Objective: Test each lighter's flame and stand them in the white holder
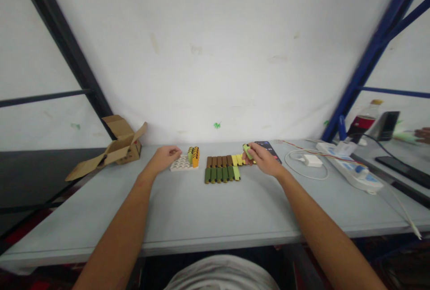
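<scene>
My right hand (262, 157) pinches a light green stick-like piece (247, 150) with a dark end, raised over the right end of the rows. Below it lie a back row of brown pieces (219, 161) and yellow pieces (237, 160), partly hidden by that hand. In front runs a row of dark green pieces (217, 175) ending in one light green piece (237, 173). On the left, my left hand (166, 156) has its fingers curled at the corner of a white holed tray (181, 164). Light green and orange pieces (195, 157) stand upright along the tray's right side.
An open cardboard box (126, 144) stands at the back left. Behind my right hand lies a phone (273, 152). To the right are a white charger with cable (311, 160), a power strip (356, 173) and a drink bottle (364, 119). Another person's hand (422, 135) shows at far right.
</scene>
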`<state>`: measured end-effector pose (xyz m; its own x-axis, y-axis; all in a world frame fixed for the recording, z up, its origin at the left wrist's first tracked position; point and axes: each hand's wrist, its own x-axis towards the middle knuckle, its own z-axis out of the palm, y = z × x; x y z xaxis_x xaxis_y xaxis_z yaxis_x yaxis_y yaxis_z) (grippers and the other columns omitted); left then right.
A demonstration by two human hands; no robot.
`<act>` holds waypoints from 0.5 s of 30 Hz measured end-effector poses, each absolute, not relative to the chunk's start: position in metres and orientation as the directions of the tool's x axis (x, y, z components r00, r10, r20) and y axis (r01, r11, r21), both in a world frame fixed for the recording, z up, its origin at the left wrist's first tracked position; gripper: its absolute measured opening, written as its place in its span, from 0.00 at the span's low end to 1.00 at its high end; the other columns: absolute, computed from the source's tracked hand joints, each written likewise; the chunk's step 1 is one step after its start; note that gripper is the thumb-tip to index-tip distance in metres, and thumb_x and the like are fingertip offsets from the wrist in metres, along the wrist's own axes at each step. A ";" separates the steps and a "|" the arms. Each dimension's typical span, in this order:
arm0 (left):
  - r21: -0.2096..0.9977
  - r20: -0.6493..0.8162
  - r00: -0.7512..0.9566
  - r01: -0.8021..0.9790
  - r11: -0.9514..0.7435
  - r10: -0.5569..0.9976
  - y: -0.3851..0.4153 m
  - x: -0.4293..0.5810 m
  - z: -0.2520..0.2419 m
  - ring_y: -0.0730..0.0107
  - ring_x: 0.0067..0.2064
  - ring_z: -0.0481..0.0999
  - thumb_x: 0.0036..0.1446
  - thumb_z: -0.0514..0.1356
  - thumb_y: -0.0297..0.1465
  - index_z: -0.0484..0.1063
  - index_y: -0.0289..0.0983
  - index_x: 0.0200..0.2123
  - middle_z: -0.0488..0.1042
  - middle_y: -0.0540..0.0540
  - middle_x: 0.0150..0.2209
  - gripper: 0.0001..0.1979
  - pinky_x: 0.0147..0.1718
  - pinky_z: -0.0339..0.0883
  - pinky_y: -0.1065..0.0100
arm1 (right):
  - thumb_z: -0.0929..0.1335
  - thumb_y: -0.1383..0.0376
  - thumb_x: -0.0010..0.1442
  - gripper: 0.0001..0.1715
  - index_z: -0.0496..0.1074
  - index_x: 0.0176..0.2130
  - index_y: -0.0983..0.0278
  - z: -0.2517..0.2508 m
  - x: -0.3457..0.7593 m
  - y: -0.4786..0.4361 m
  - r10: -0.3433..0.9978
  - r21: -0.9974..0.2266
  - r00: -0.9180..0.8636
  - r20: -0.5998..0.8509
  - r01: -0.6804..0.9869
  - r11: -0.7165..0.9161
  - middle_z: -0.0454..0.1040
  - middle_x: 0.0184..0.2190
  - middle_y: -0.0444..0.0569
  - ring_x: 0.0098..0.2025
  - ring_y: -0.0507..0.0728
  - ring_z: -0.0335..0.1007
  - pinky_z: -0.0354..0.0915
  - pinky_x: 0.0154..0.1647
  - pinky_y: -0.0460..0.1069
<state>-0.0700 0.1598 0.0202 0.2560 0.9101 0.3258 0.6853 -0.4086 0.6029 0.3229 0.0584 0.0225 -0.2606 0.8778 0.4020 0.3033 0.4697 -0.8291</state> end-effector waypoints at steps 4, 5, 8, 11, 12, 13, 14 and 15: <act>0.586 0.338 0.266 0.691 -0.423 0.903 0.161 -0.070 0.019 0.62 0.29 0.76 0.51 0.59 0.46 0.79 0.37 0.29 0.80 0.45 0.26 0.19 0.29 0.67 0.68 | 0.64 0.48 0.64 0.21 0.67 0.31 0.62 0.023 0.304 0.059 0.886 -0.886 -0.041 0.462 0.006 0.463 0.62 0.26 0.44 0.27 0.52 0.58 0.56 0.28 0.47; 0.579 0.339 0.270 0.695 -0.427 0.901 0.161 -0.069 0.019 0.62 0.30 0.76 0.51 0.58 0.46 0.79 0.38 0.29 0.80 0.46 0.26 0.18 0.29 0.67 0.68 | 0.64 0.47 0.63 0.22 0.67 0.31 0.62 0.022 0.299 0.060 0.895 -0.894 -0.015 0.445 -0.068 0.443 0.62 0.26 0.44 0.27 0.52 0.57 0.56 0.28 0.47; 0.555 0.335 0.280 0.713 -0.428 0.900 0.161 -0.068 0.019 0.61 0.31 0.77 0.51 0.58 0.46 0.79 0.38 0.30 0.80 0.46 0.26 0.19 0.29 0.67 0.68 | 0.62 0.44 0.63 0.27 0.65 0.26 0.62 0.016 0.287 0.061 0.920 -0.910 -0.035 0.391 -0.168 0.380 0.59 0.23 0.43 0.25 0.52 0.55 0.55 0.26 0.48; 0.532 0.324 0.285 0.734 -0.423 0.902 0.159 -0.066 0.021 0.60 0.32 0.77 0.52 0.57 0.46 0.79 0.37 0.31 0.80 0.45 0.27 0.19 0.31 0.67 0.67 | 0.63 0.44 0.61 0.29 0.61 0.22 0.62 0.010 0.280 0.060 0.924 -0.919 -0.096 0.371 -0.180 0.350 0.58 0.20 0.42 0.23 0.51 0.55 0.55 0.25 0.47; 0.529 0.322 0.287 0.736 -0.423 0.902 0.158 -0.066 0.021 0.60 0.32 0.77 0.52 0.57 0.46 0.79 0.37 0.31 0.80 0.45 0.27 0.19 0.31 0.67 0.67 | 0.63 0.44 0.61 0.28 0.61 0.22 0.62 0.008 0.279 0.060 0.928 -0.925 -0.113 0.356 -0.183 0.332 0.60 0.19 0.42 0.22 0.51 0.56 0.55 0.24 0.47; 0.528 0.321 0.288 0.737 -0.423 0.902 0.158 -0.065 0.022 0.61 0.32 0.77 0.52 0.57 0.46 0.79 0.36 0.31 0.80 0.45 0.27 0.19 0.31 0.67 0.67 | 0.63 0.45 0.61 0.28 0.61 0.22 0.62 0.007 0.278 0.059 0.936 -0.935 -0.126 0.329 -0.179 0.305 0.61 0.19 0.43 0.21 0.51 0.56 0.54 0.22 0.47; 0.529 0.321 0.288 0.736 -0.423 0.902 0.158 -0.065 0.022 0.61 0.32 0.77 0.52 0.57 0.46 0.79 0.36 0.31 0.80 0.45 0.28 0.20 0.31 0.67 0.67 | 0.62 0.45 0.61 0.27 0.61 0.23 0.62 0.006 0.278 0.058 0.945 -0.947 -0.137 0.297 -0.167 0.274 0.61 0.18 0.42 0.19 0.50 0.55 0.52 0.20 0.46; 0.532 0.323 0.286 0.733 -0.423 0.902 0.158 -0.065 0.022 0.61 0.32 0.77 0.52 0.57 0.46 0.79 0.36 0.31 0.80 0.45 0.28 0.20 0.31 0.67 0.67 | 0.62 0.45 0.61 0.27 0.61 0.23 0.62 0.006 0.278 0.057 0.953 -0.959 -0.149 0.264 -0.150 0.242 0.60 0.16 0.41 0.17 0.49 0.52 0.49 0.18 0.46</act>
